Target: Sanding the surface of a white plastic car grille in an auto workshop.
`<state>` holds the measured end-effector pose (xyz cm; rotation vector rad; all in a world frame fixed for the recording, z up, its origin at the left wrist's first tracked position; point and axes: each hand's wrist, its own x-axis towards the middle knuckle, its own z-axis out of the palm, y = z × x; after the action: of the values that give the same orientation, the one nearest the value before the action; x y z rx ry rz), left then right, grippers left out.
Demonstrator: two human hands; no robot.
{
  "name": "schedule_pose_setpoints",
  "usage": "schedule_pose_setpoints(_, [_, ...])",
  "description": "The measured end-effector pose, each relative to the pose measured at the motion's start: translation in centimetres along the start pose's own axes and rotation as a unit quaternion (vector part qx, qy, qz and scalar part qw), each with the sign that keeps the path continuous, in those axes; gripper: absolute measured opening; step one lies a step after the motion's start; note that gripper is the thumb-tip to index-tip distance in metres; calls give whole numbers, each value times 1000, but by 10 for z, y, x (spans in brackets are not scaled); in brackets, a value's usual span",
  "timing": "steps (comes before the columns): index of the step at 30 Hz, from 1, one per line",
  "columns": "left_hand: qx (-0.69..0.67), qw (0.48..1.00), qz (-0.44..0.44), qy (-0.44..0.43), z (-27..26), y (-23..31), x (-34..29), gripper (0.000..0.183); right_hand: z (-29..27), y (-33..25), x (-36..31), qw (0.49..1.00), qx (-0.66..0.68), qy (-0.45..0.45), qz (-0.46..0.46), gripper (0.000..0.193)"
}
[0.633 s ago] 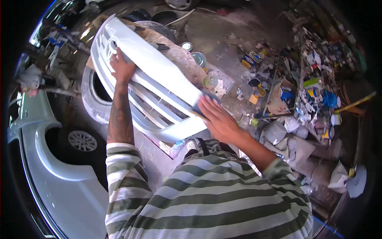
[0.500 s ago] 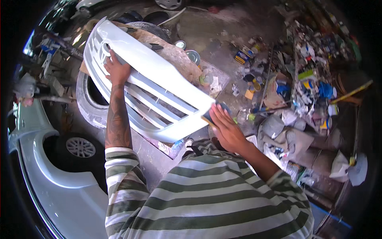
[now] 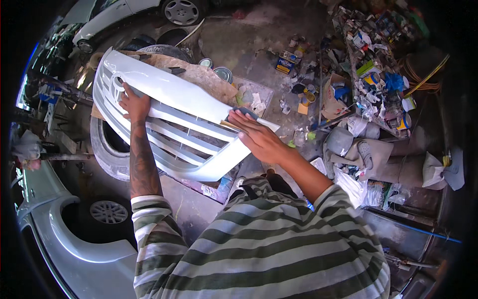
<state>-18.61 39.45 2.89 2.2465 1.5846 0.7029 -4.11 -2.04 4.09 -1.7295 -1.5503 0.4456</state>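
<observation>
A white car grille (image 3: pixel 174 88) with long slats and a round emblem opening lies tilted in front of me. My left hand (image 3: pixel 135 105) rests on its slats with fingers spread, the index finger reaching to the emblem opening. Near the right end of the grille, my right hand (image 3: pixel 261 142) lies flat with fingers together, pressing a dark folded sheet of sandpaper (image 3: pixel 247 112) with a tan edge against the white surface. The palm side of that hand is hidden. Under the grille are a worn tire (image 3: pixel 105 157) and a stained brown sheet (image 3: pixel 211 85).
Open cans (image 3: pixel 223 74) stand beyond the grille. A cluttered shelf (image 3: pixel 356 97) with cans, rags and bags runs along the right, above grey cloth (image 3: pixel 376 149). A light car body panel (image 3: pixel 87 249) curves at lower left. Another car's wheel (image 3: pixel 181 12) shows at the top.
My right hand has slid the sandpaper leftward, in from the grille's right tip. My left hand keeps its place on the slats. The whole view has shifted slightly.
</observation>
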Motion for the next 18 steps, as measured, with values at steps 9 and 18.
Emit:
schedule_pose_setpoints(9, [12, 1000, 0, 6, 0, -12, 7, 100, 22, -24, -34, 998, -24, 9, 63, 50])
schedule_pose_setpoints(18, [18, 999, 8, 33, 15, -46, 26, 98, 29, -7, -10, 998, -18, 11, 53, 48])
